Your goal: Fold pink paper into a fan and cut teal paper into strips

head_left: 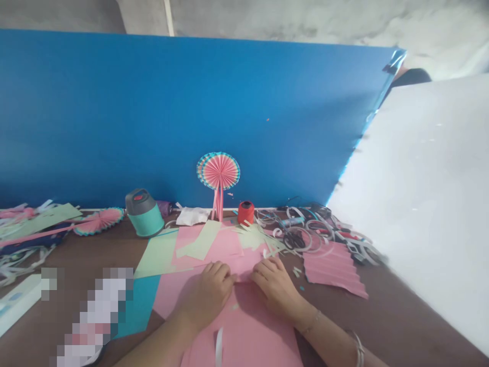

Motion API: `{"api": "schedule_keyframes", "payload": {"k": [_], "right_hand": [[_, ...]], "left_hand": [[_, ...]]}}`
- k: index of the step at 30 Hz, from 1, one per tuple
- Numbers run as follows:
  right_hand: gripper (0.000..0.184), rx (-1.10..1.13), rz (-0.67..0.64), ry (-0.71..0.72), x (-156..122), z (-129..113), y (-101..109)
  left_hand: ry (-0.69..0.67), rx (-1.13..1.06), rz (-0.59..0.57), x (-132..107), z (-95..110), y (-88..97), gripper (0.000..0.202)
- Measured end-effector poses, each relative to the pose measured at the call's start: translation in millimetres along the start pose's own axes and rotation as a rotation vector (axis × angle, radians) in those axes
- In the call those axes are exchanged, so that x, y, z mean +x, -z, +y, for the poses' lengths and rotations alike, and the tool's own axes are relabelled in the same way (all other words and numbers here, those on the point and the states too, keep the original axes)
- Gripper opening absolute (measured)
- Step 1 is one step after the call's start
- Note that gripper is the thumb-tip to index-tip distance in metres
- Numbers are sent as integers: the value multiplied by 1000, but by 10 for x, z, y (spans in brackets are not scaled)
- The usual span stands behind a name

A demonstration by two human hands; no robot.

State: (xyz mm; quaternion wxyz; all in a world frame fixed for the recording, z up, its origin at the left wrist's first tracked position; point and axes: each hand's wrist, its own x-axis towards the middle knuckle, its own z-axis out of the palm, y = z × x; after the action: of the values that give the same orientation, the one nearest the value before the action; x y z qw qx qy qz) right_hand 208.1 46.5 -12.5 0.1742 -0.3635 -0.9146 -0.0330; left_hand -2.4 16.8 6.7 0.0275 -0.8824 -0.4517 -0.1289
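Note:
My left hand (214, 289) and my right hand (275, 286) are side by side over the middle of the table. Their fingers are closed on a piece of pink paper (243, 269), which shows in the gap between them with a narrow fold along its near edge. My fingers hide the two ends of that paper. Beneath my wrists lies a large pink sheet (255, 331) with a thin white strip (219, 346) on it. A pleated pink sheet (334, 267) lies to the right of my right hand.
A round pleated paper fan (219, 171) stands against the blue panel (114, 112); another fan (101, 221) lies left. A teal-and-grey container (145, 216), a red spool (245, 213) and tangled cables (305, 232) line the back. Pale green sheets (155, 257) and a blurred-out object (95, 321) lie left.

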Motion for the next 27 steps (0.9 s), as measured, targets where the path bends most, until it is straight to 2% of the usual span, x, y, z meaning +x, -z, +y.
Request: {"api": "schedule_keyframes", "payload": {"k": [4, 7, 11, 18, 27], "right_hand": [[18, 0, -91, -14, -28, 42, -6], [22, 62, -108, -55, -47, 50, 17], [26, 192, -68, -87, -62, 74, 21], [14, 379, 19, -179, -26, 125, 23], [15, 420, 37, -270, -30, 163, -24]], "left_hand": [[51, -84, -13, -40, -67, -71, 18], [76, -156, -10, -64, -108, -67, 21], [155, -274, -1, -77, -150, -33, 23], [333, -520, 29, -39, -208, -43, 18], [471, -618, 8, 7, -182, 51, 16]]}}
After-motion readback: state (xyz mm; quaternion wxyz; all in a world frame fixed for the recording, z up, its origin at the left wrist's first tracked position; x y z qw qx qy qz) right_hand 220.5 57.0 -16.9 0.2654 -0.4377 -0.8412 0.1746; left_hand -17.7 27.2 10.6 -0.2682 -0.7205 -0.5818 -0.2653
